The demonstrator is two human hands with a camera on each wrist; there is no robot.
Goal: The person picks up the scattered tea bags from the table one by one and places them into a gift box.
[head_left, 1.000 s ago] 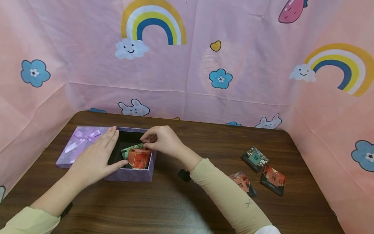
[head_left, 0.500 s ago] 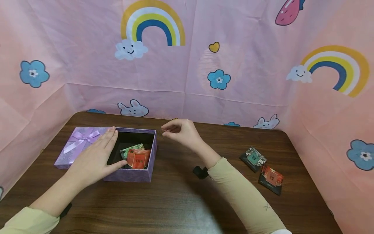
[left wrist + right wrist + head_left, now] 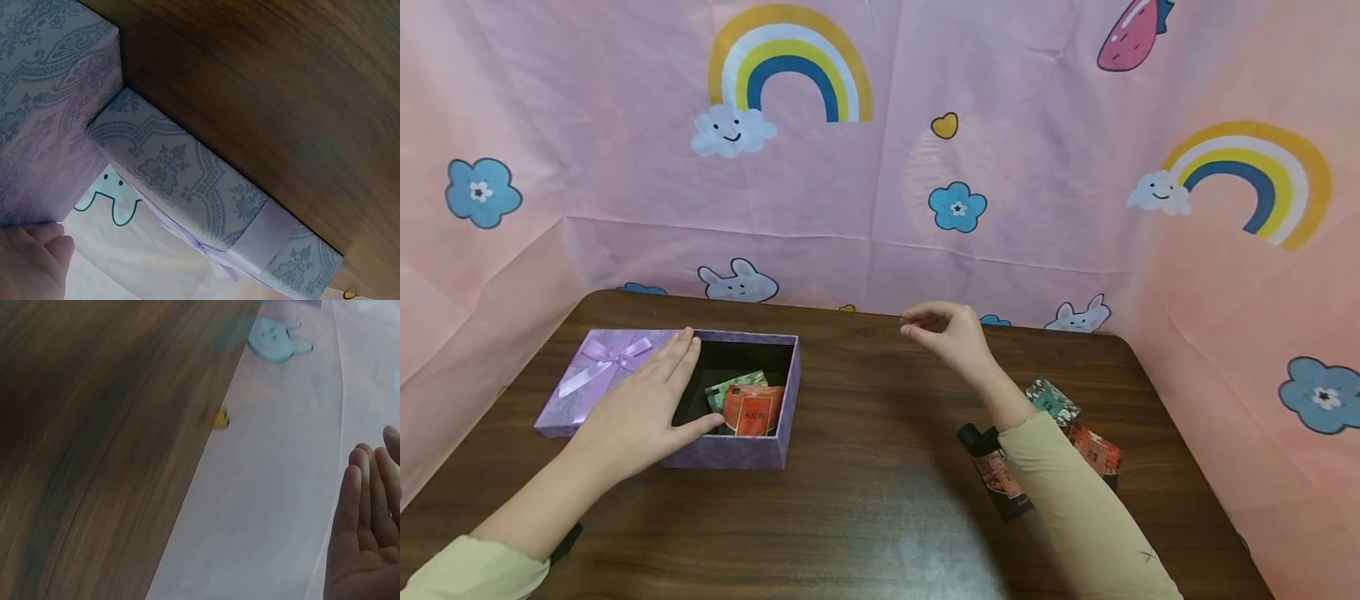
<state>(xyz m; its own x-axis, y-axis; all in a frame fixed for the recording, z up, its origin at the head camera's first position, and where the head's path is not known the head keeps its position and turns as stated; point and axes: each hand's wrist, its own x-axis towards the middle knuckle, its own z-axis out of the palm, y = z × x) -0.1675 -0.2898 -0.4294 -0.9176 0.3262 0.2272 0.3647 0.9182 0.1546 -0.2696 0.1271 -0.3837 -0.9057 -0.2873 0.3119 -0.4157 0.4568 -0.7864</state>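
An uncovered purple box (image 3: 726, 455) with a dark inside stands on the left of the table. Within it lie a red tea packet (image 3: 760, 418) and, partly behind that, a green packet (image 3: 721, 390). My left hand (image 3: 634, 408) rests along the box's left rim with straight fingers, its thumb reaching over the front edge. Beside the box, partly hidden by that hand, is the purple lid (image 3: 571, 407) with a ribbon bow. In the head view my right hand (image 3: 953, 335) hangs above the table right of the box, fingers loosely bent, holding nothing.
On the right of the table lie a green-labelled packet (image 3: 1051, 400), a red-labelled packet (image 3: 1097, 448) and another red-labelled packet (image 3: 997, 477), all partly covered by my right forearm. A pink printed cloth (image 3: 820, 192) walls the table's back and sides.
My right hand has let go of the packets in the box, come out over its right side and travelled rightward above the table. The left hand has stayed at the rim.
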